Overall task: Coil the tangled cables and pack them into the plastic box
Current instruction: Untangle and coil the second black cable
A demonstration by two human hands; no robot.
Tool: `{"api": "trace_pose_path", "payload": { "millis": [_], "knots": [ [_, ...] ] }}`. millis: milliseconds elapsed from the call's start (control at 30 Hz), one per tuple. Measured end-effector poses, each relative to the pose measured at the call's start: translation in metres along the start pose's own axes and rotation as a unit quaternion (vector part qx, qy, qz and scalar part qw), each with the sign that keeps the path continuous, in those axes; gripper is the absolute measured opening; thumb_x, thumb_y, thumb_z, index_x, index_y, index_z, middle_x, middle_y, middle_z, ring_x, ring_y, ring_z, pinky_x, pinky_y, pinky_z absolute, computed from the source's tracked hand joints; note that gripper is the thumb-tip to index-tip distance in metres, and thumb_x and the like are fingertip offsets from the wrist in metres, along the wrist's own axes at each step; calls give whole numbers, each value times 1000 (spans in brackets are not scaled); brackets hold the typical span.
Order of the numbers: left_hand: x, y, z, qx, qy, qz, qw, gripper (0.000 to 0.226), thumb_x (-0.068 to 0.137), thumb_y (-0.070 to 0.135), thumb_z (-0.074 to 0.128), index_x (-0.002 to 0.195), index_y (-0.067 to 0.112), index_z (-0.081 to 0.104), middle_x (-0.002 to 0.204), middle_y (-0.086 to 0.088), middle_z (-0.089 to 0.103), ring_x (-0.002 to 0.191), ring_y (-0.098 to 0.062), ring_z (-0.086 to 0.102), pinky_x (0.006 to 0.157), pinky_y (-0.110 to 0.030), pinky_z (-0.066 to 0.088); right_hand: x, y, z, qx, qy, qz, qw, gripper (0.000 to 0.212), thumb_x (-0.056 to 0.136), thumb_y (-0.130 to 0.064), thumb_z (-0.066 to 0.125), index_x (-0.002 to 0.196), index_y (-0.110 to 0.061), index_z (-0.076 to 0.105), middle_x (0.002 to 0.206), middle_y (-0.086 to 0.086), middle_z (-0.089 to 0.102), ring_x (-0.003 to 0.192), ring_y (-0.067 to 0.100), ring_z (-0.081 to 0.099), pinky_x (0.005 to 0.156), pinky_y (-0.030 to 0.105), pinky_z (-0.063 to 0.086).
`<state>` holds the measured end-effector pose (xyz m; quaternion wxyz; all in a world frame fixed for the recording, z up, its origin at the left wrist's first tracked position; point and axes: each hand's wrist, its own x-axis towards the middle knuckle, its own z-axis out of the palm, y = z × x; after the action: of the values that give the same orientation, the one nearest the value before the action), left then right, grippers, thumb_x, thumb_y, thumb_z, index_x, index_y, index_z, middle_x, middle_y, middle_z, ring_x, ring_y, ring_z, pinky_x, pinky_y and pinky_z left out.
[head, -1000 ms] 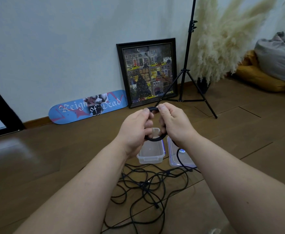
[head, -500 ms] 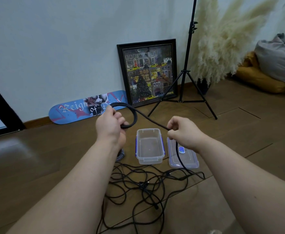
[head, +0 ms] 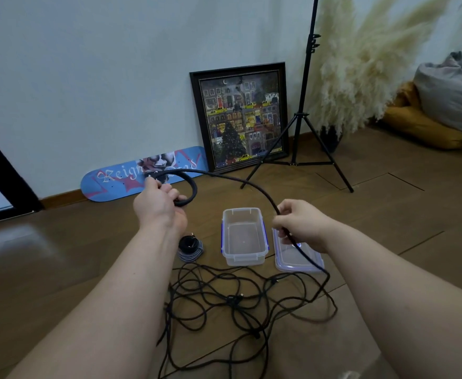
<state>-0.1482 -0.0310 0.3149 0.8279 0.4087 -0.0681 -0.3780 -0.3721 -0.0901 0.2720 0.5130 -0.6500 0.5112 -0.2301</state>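
Two bare hands are drawing apart: the left hand [head: 161, 203] is gripping a small black cable loop [head: 190, 188] while the right hand [head: 301, 225] is pinching the trailing thick black cable [head: 251, 184] above the empty clear plastic box [head: 244, 253], readying another wrap.

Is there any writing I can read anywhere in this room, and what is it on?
"Reign": blue skateboard deck against the wall; the words after it are hidden by the cable and left hand.
Lid sticker: too small to read.
Framed picture: its shop signs are too blurred.
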Motion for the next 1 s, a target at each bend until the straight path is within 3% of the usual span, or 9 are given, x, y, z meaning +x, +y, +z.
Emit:
{"api": "trace_pose_path", "payload": {
  "millis": [100,200,333,433,533,600,733,833,1000],
  "knots": [
    [5,4,-7,-5,21,9,1000,32,104,18,35,72,21,35,49,9,29,41,-8,23,51,-22,29,-2,7,-7,-5,5,20,1000,8,88,-1,61,90,-8,58,78,13,63,67,21,61,71,40,57],
    [5,1,-11,33,13,15,999,30,103,17,37,73,21,37,52,8,30,45,-9,25,55,-23,30,-3,-3,-5,-20,56,-34,998,1,92,-9,61,91,-10,61,77,10,66,58,16,58,55,30,52],
    [2,-6,-11,101,-33,28,994,32,104,20,36,72,21,35,56,7,29,49,-9,26,56,-23,31,-5,-22,8,-207,91,-152,962,4,93,-22,60,89,-23,61,80,-3,64,74,14,60,61,27,45],
    [0,-10,-11,156,-62,57,984,33,105,17,34,72,20,32,60,5,28,50,-10,27,55,-24,29,-11,-31,12,-339,48,-171,924,10,91,-19,58,89,-28,61,81,-11,60,81,15,60,69,29,49],
    [2,-9,-14,213,-88,90,969,32,105,16,33,72,19,33,61,5,31,52,-10,29,58,-27,28,-17,-38,14,-456,-21,-164,874,21,91,-14,55,101,-25,70,94,-8,67,91,16,62,79,33,54],
    [3,-8,-17,250,-106,105,957,33,105,19,34,72,19,33,62,5,32,55,-11,31,60,-28,28,-21,-44,14,-412,-76,-167,893,18,91,-16,61,103,-22,73,95,-9,68,90,11,62,78,26,52],
    [-1,-8,-16,301,-147,113,935,33,105,19,34,72,19,34,62,4,34,58,-13,33,62,-28,30,-29,-56,6,-139,-154,-151,966,15,90,-12,65,87,-24,75,65,-14,60,60,2,50,61,17,40],
    [-8,-9,-11,299,-177,97,933,33,105,17,34,73,18,36,62,4,35,58,-13,34,62,-28,31,-27,-56,6,40,-184,-158,969,21,92,-4,59,85,-16,74,65,0,52,58,8,42,55,20,35],
    [-18,-15,-3,288,-223,77,928,35,105,16,35,70,17,37,60,3,37,55,-13,36,63,-30,32,-23,-56,20,154,-197,-141,958,18,94,-1,52,88,-9,67,61,-5,55,57,7,42,52,18,32]
  ]
}}
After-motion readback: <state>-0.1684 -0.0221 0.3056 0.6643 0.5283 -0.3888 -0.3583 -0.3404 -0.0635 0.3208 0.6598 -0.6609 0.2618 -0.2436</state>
